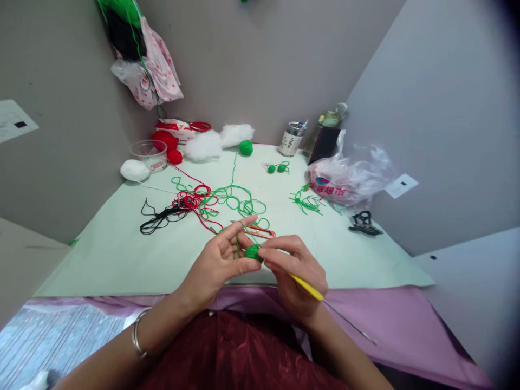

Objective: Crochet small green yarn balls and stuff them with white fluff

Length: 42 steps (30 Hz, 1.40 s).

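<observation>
Green crocheted yarn piece (pixel 253 252), small and round, sitting pinched between both hands just above the near table edge. Left hand (pixel 219 262) pressing it with the thumb, other fingers spread open. Right hand (pixel 293 271) gripping it at 3 o'clock while holding a yellow-handled crochet hook (pixel 320 299), its metal shaft trailing toward 4 o'clock. Loose green yarn strand (pixel 233 197) running off toward 12 o'clock across the pale green table sheet (pixel 122 249); tangled red yarn (pixel 190 201) lying at 11 o'clock.
</observation>
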### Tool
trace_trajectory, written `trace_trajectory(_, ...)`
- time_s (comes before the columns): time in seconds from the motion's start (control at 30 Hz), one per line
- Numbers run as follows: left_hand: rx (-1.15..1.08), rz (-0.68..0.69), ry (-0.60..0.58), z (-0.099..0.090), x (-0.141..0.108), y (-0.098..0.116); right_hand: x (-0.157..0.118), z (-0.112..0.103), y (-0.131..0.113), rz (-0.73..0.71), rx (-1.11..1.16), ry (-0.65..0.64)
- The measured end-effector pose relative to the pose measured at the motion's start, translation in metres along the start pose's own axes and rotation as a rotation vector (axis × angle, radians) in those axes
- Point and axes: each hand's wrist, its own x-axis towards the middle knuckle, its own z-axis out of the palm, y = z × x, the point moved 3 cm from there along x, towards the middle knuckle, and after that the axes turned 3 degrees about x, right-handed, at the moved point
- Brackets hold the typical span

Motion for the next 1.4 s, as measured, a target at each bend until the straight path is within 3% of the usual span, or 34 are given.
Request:
trace_trajectory(0.1, 0.137, 0.140, 0.124, 0.002, -0.006, 0.000, -0.003, 0.001, -0.005, -0.095, -0.191, -0.026)
trace_trajectory(0.17, 0.041, 0.092, 0.078, 0.005, -0.008, -0.003, -0.006, 0.000, -0.008, -0.177, -0.234, 0.011)
trace_trajectory(0.23, -0.136, -0.051, -0.043, 0.009, -0.008, -0.005, -0.008, 0.000, -0.007, -0.173, -0.174, 0.052)
trace_trajectory(0.3, -0.280, -0.163, -0.137, 0.011, -0.007, -0.006, -0.005, 0.000, -0.005, -0.087, -0.044, 0.088)
trace_trajectory(0.37, -0.337, -0.194, -0.152, 0.010, -0.005, -0.005, 0.000, 0.000, -0.002, 0.035, 0.114, 0.129)
trace_trajectory(0.53, -0.193, -0.054, -0.026, 0.000, 0.000, -0.001, 0.009, -0.007, -0.001, 0.193, 0.294, 0.102)
trace_trajectory(0.67, 0.025, 0.047, -0.059, -0.010, 0.001, 0.005, 0.010, -0.015, 0.002, 0.283, 0.357, 0.063)
trace_trajectory(0.83, 0.020, 0.014, -0.158, -0.012, 0.002, 0.009, 0.014, -0.016, 0.015, 0.571, 0.704, 0.150)
trace_trajectory(1.0, -0.093, -0.062, -0.184, -0.009, 0.001, 0.006, 0.012, -0.003, 0.020, 0.813, 0.996, 0.045)
trace_trajectory(1.27, -0.113, -0.064, -0.288, -0.007, 0.001, 0.000, 0.009, 0.000, 0.018, 0.588, 0.762, 0.045)
trace_trajectory(1.4, -0.043, -0.038, -0.235, -0.010, 0.001, 0.000, 0.011, -0.001, 0.016, 0.526, 0.684, -0.006)
